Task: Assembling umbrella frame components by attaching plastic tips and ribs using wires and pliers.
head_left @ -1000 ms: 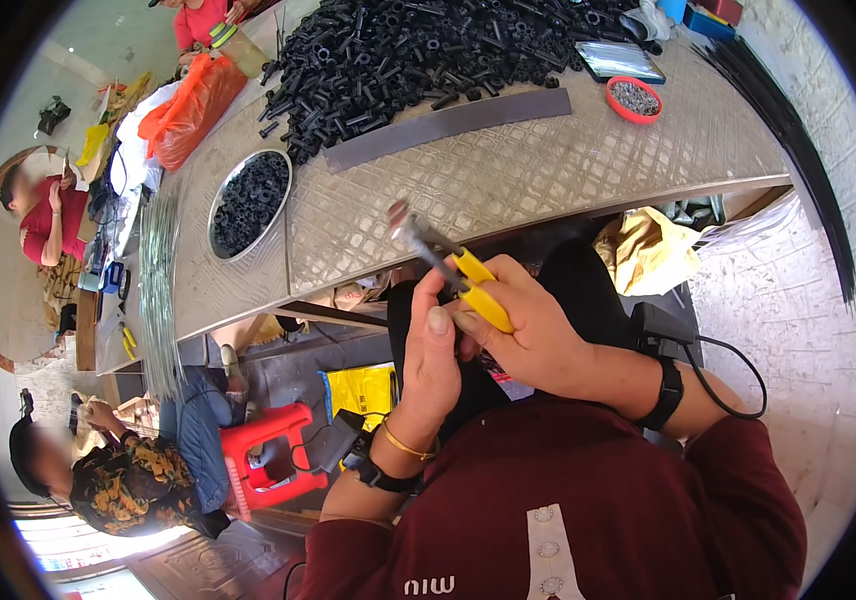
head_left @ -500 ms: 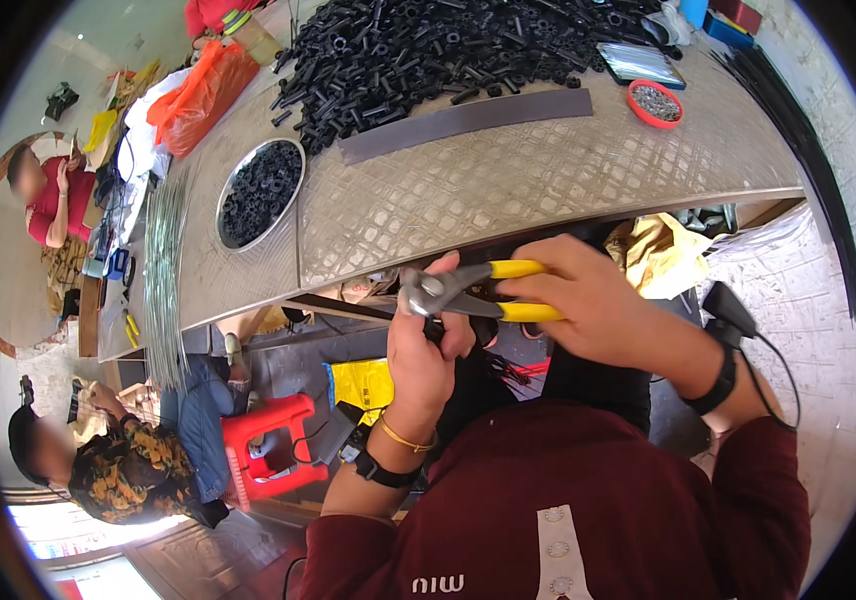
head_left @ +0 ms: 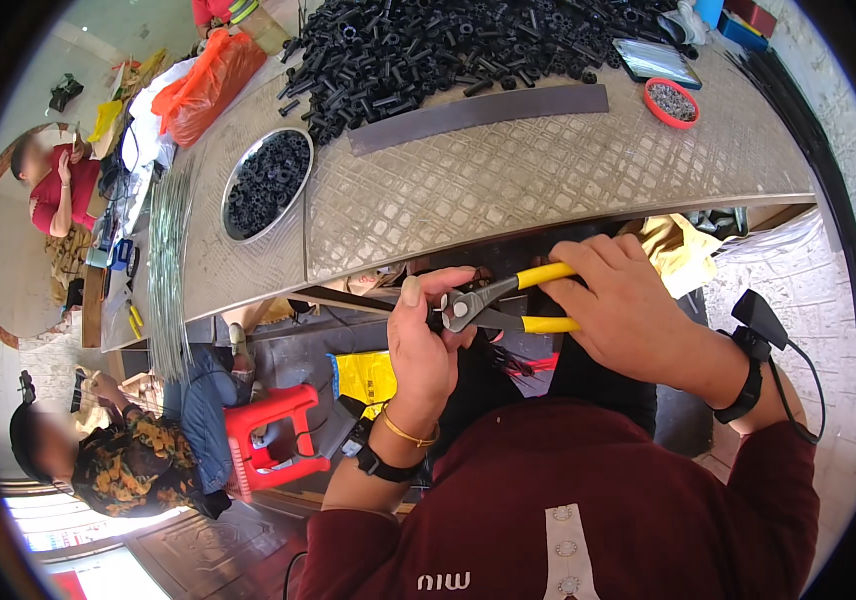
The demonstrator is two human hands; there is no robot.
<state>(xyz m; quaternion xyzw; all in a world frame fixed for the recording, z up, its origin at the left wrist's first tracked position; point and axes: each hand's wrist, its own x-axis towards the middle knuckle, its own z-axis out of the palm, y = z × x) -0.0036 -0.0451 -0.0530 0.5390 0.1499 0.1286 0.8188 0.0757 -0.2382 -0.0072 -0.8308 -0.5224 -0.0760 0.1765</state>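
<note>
My right hand [head_left: 620, 300] is closed around the yellow grips of a pair of end-cutting pliers [head_left: 493, 297]. The handles are spread apart, and the metal head points left to my left hand [head_left: 420, 345]. Between my left fingers is a small black part [head_left: 436, 319], mostly hidden by the fingers and the plier head. The jaws sit right against this part; whether they grip it cannot be made out. My left thumb points up and the index finger reaches over the plier head. Both hands are above my lap, just in front of the table edge.
A large heap of black tubular parts [head_left: 448, 50] covers the far side of the table [head_left: 548, 150]. Nearby are a dark flat strip [head_left: 478, 118], a metal bowl of black pieces [head_left: 268, 185], a red dish [head_left: 672, 103] and thin wires [head_left: 166, 270]. A red stool [head_left: 273, 440] and two co-workers are at left.
The pliers and my right hand have shifted right and slightly down. My left fingers have loosened and extended around the plier head. The handles look slightly wider apart.
</note>
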